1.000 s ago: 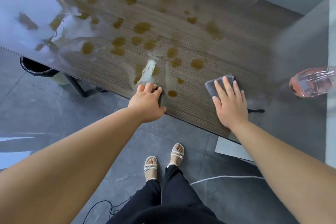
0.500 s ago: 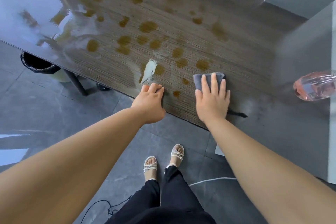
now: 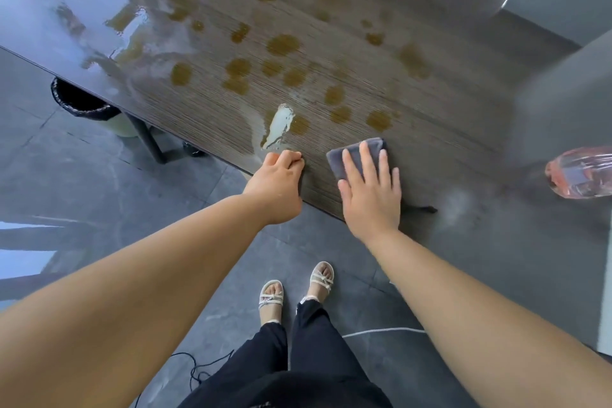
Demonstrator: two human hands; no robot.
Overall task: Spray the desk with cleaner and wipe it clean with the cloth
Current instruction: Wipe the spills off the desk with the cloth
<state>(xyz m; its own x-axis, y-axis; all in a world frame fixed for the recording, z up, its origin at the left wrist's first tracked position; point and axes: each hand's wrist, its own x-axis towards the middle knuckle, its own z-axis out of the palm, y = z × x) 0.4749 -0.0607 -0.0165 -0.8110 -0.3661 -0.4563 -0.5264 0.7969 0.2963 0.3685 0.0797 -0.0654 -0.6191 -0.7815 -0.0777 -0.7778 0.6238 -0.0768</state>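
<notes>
Pressing down, the right hand's (image 3: 371, 200) spread fingers (image 3: 366, 159) cover the cloth (image 3: 334, 160) on the desk (image 3: 437, 116).

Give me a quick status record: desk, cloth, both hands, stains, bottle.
desk: dark wood grain, wet sheen at far left
cloth: grey, folded, on the desk near its front edge
right hand: flat, fingers straight, pressing on the cloth
left hand: fingers curled, resting at the desk's front edge, holding nothing
stains: many brown spots beyond the cloth, not yet wiped
smear: pale patch just beyond the left hand
spray bottle: pink, far right, apart from both hands
</notes>
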